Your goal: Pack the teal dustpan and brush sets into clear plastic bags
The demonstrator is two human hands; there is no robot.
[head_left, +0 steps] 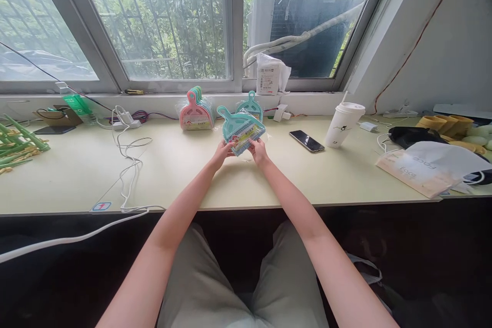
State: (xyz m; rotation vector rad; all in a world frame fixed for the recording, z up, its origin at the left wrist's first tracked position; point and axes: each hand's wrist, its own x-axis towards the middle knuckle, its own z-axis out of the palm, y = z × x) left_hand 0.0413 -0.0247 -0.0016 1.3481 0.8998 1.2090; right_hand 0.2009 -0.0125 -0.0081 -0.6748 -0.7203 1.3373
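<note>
Yellowish desk (307, 179) runs beneath windows (169, 20), left hand (222, 154) and right hand (259, 151) pinching a dustpan (239, 129).

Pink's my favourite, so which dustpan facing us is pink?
The front dustpan in the upright row, left of the held dustpan. Its face is pink; the held dustpan and the standing dustpan behind it are turquoise.

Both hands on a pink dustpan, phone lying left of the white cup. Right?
Colour's wrong: the head view shows the left hand and right hand on a teal dustpan. The phone does lie left of the white cup.
</note>
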